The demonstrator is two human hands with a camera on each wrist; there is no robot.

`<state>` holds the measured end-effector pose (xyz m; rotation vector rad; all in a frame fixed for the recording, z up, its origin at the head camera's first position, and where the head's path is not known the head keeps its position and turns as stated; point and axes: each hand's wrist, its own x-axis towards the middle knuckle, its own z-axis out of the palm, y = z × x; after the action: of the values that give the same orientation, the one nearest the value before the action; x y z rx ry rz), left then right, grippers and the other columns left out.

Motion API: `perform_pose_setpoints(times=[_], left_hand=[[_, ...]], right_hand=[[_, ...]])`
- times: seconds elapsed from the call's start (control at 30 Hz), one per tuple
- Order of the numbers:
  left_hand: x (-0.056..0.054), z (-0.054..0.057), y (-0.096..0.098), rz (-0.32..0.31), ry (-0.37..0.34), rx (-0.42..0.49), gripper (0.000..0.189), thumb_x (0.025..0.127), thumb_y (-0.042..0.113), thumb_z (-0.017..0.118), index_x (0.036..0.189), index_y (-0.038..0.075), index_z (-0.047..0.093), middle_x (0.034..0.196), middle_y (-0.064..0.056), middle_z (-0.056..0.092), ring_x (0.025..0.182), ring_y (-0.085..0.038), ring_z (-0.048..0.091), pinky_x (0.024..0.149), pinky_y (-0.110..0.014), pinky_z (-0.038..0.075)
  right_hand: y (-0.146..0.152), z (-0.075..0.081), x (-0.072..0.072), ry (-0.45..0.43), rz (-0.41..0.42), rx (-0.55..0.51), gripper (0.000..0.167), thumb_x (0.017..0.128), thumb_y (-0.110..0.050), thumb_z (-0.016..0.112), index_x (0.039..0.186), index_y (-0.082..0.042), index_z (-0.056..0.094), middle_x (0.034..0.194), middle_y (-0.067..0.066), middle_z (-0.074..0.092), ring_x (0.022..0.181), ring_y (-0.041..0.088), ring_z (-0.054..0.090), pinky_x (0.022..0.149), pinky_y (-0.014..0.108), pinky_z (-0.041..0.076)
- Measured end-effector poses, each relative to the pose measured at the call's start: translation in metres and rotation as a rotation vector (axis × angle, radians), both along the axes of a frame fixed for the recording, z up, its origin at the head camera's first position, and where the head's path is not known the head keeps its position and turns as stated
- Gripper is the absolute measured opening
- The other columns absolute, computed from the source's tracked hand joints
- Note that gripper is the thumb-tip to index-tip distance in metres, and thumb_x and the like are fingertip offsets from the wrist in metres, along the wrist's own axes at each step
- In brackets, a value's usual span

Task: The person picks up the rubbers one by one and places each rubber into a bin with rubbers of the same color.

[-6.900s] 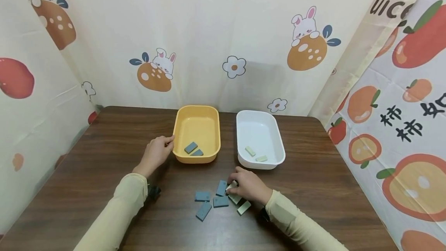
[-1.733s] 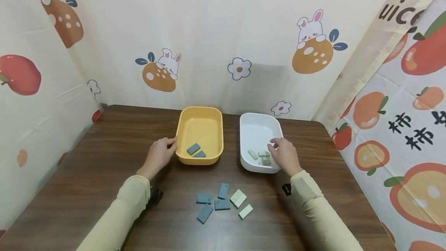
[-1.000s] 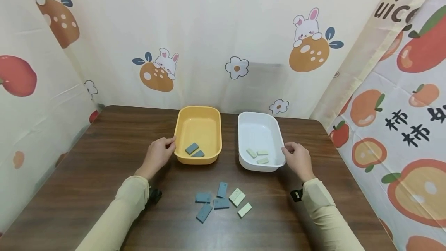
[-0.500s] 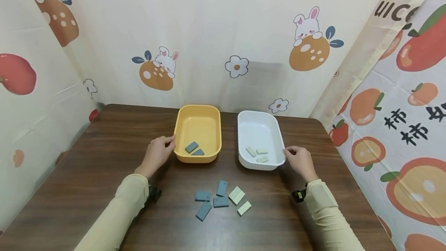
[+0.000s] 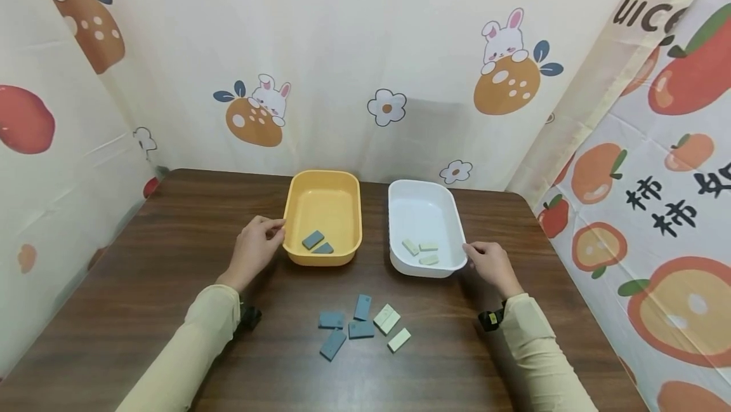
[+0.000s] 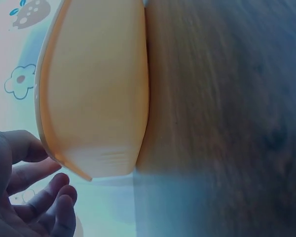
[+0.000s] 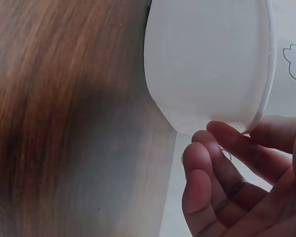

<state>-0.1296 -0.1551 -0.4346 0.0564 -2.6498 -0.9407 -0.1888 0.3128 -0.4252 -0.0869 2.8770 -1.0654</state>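
1. Left hand [image 5: 252, 250]: fingers [image 6: 27, 146] pinching the rim of the yellow tub [image 5: 322, 212].
2. Right hand [image 5: 493, 266] is pinching the white tub [image 5: 425, 212] too.
3. Both tubs sit on the desk [image 5: 200, 221]; loose blue-grey blocks [image 5: 361, 330] and pale green blocks [image 5: 387, 319] lie in front, others inside.

blocks [image 5: 361, 330] before two trays [image 5: 322, 209], more blocks [image 5: 313, 240] inside

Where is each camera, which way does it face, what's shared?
Head: on the head, facing forward and down at yellow bin and white bin; left hand, right hand show.
Left wrist: on that wrist, facing the yellow bin; left hand shows.
Right wrist: on that wrist, facing the white bin; right hand shows.
Head and left wrist share the yellow bin.
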Motion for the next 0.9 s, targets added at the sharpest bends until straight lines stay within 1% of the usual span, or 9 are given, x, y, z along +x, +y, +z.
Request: perform_pose_setpoints(times=[0.13,0.23,0.4,0.53,0.67,0.77,0.9], left_hand=[[0.001,0.004,0.003,0.000,0.029,-0.016,0.027,0.091,0.014,0.062,0.112,0.001,0.072,0.103,-0.018,0.062,0.095,-0.032,0.058,0.081,-0.047,0.048],[0.003,0.007,0.006,-0.009,0.034,-0.021,0.025,0.091,0.015,0.062,0.110,0.002,0.073,0.103,-0.017,0.063,0.095,-0.032,0.056,0.080,-0.047,0.048],[0.006,0.010,0.012,-0.036,0.041,0.006,0.024,0.092,0.014,0.061,0.109,0.003,0.073,0.101,-0.015,0.064,0.092,-0.028,0.057,0.078,-0.043,0.049],[0.007,0.010,0.017,-0.064,0.076,0.019,0.022,0.091,0.011,0.062,0.107,0.003,0.074,0.097,-0.013,0.064,0.084,-0.026,0.061,0.072,-0.039,0.051],[0.007,0.012,0.022,-0.108,0.107,0.016,0.020,0.090,0.010,0.063,0.105,0.003,0.074,0.095,-0.012,0.064,0.081,-0.023,0.062,0.069,-0.035,0.051],[0.007,0.013,0.027,-0.137,0.110,0.008,0.019,0.090,0.010,0.064,0.105,0.005,0.074,0.095,-0.010,0.065,0.081,-0.022,0.062,0.068,-0.033,0.051],[0.011,0.014,0.035,-0.169,0.091,-0.008,0.018,0.089,0.010,0.067,0.105,0.007,0.075,0.094,-0.008,0.065,0.081,-0.020,0.062,0.069,-0.032,0.051]], right_hand=[[0.000,0.000,0.000,0.001,-0.001,-0.007,0.035,0.100,-0.026,0.050,0.100,0.004,0.069,0.069,0.007,0.061,0.062,0.015,0.049,0.057,0.029,0.039],[-0.001,-0.001,0.000,-0.002,-0.004,-0.011,0.035,0.100,-0.026,0.050,0.101,0.004,0.069,0.066,0.004,0.060,0.061,0.014,0.049,0.057,0.028,0.039],[-0.002,0.000,-0.001,-0.013,-0.003,-0.019,0.034,0.100,-0.026,0.051,0.097,0.003,0.068,0.065,0.005,0.059,0.060,0.015,0.047,0.055,0.029,0.038],[-0.002,0.000,0.000,-0.011,0.004,-0.010,0.033,0.100,-0.025,0.051,0.096,0.002,0.068,0.063,0.003,0.057,0.059,0.015,0.047,0.055,0.028,0.038],[-0.003,0.000,0.001,0.000,-0.003,-0.003,0.033,0.100,-0.024,0.050,0.098,0.003,0.069,0.060,0.000,0.056,0.059,0.015,0.048,0.055,0.028,0.038],[-0.003,0.001,0.001,0.008,-0.013,-0.008,0.033,0.100,-0.023,0.050,0.099,0.004,0.069,0.060,0.000,0.056,0.059,0.015,0.048,0.055,0.028,0.039],[-0.003,0.001,0.002,0.014,-0.018,-0.006,0.033,0.100,-0.024,0.051,0.099,0.004,0.070,0.059,-0.001,0.055,0.058,0.014,0.049,0.055,0.028,0.039]])
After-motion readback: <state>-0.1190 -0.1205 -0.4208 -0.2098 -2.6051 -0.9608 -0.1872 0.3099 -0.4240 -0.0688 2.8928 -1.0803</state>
